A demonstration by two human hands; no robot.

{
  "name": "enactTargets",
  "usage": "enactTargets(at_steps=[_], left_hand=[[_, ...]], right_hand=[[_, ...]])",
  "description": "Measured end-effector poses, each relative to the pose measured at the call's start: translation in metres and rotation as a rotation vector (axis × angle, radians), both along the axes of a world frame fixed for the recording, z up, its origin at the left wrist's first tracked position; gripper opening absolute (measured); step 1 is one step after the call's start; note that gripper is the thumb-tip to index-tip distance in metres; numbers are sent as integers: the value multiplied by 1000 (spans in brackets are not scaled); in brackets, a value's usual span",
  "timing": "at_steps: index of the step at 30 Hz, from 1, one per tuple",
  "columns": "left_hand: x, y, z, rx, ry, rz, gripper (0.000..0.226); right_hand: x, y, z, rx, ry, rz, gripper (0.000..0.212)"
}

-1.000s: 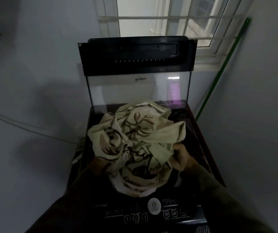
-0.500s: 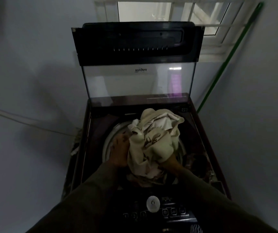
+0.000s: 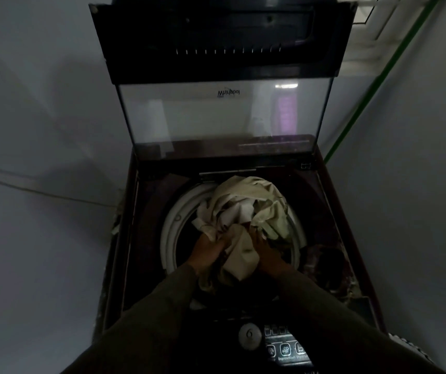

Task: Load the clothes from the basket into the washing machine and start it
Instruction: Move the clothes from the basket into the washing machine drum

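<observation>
**Entry: both hands on the bundle at the drum mouth**

Light: dim, so detail in the shadows is poor.

Washing machine: top-loader, dark maroon deck. The glass lid is raised and stands upright at the back, its brand lettering upside down from my view. The white drum ring shows on the left of the opening; the right of it is mostly covered.

Cloth bundle: pale cream fabric, crumpled. It sits in the drum mouth, heaped above the ring toward the back and right, with one fold hanging down between my wrists. How deep the lower part reaches into the drum I cannot tell.

Left hand: at the bundle's near-left edge, fingers curled into the fabric and gripping it; the fingertips are hidden under a fold.

Right hand: at the near-right edge, fingers likewise buried in the cloth and gripping it. Both hands are inside the ring, close together, with the hanging fold between them.

Both forearms, in dark sleeves, cross the front edge of the machine.

Front edge: control panel with lit icons, just right of a round silver dial, between my sleeves.

Surroundings: a green pole leans against the wall to the right of the machine. A thin cable runs along the left wall.
</observation>
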State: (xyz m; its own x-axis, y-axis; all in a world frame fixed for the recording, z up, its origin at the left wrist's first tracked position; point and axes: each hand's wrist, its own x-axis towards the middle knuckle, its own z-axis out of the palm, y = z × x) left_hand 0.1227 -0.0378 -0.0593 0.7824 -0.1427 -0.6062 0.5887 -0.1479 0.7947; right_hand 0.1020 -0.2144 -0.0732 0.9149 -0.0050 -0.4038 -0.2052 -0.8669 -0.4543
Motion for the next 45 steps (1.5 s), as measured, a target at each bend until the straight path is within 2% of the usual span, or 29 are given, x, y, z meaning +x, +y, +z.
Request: enactTargets(at_steps=[1, 2, 3, 4, 6, 8, 10, 11, 13, 14, 15, 17, 19, 21, 23, 25, 26, 27, 29, 31, 33, 35, 37, 41, 43, 45], left_hand=[[-1, 0, -5, 143, -50, -107, 67], [-1, 1, -15, 317, -88, -218, 83], [-1, 2, -23, 466, -124, -318, 92], [0, 2, -29, 561, -154, -377, 94], [-1, -1, -29, 660, -172, -474, 88], [-3, -5, -30, 697, -174, -504, 81], [-3, -8, -30, 758, -117, -539, 71], [-3, -9, -28, 796, -76, -554, 65], [-4, -10, -30, 826, -49, -551, 58], [-5, -9, -32, 831, -38, -560, 56], [-4, -8, -32, 805, -36, -538, 56], [-3, -2, -39, 828, -55, -588, 58], [-2, 6, -45, 891, -56, -718, 71], [-6, 13, -47, 920, -25, -734, 82], [-9, 18, -53, 971, -44, -695, 70], [-13, 22, -54, 988, -35, -680, 68], [-13, 25, -54, 981, -16, -731, 77], [-13, 27, -55, 967, 10, -778, 86], [-12, 27, -52, 903, 57, -840, 94], [-11, 26, -47, 876, 19, -884, 93], [-14, 26, -37, 856, -78, -858, 92], [-17, 28, -29, 859, -179, -806, 92], [-21, 28, -21, 896, -280, -771, 87], [-32, 29, -1, 952, -453, -723, 76], [-37, 31, 6, 950, -531, -696, 75], [-43, 32, 11, 992, -591, -693, 75]], right_hand=[[2, -2, -2, -47, 0, 26, 70], [2, -4, -1, -146, 123, 107, 72], [0, -6, -4, -125, 261, 145, 74], [-4, -8, -3, -94, 393, 168, 73], [-7, -12, 4, 59, 451, 29, 59], [-1, -18, 12, 140, 346, -77, 43], [16, -18, 34, -83, 123, 2, 35], [27, -17, 41, -191, -51, 6, 36], [40, -17, 46, -207, -381, -27, 48], [42, -15, 46, -170, -448, -26, 61], [45, -13, 40, -146, -440, 13, 79], [46, -13, 23, -147, -288, 189, 110], [44, -10, 6, -219, -20, 308, 118], [37, -4, -3, -278, 137, 342, 105], [30, 1, -18, -331, 170, 332, 85], [21, -1, -38, -326, 209, 309, 92], [15, -6, -48, -301, 223, 325, 98], [8, -11, -59, -237, 253, 326, 92], [-1, -12, -63, -181, 221, 317, 57], [-8, 0, -41, -29, 269, 98, 41], [3, -1, -29, -110, 294, 89, 48], [9, -3, -16, -278, 341, 100, 63], [13, -1, -7, -430, 316, 123, 61], [-1, 9, 17, -472, 130, 100, 48], [-11, 15, 30, -471, 34, 160, 54], [-21, 22, 43, -374, 1, 166, 64]])
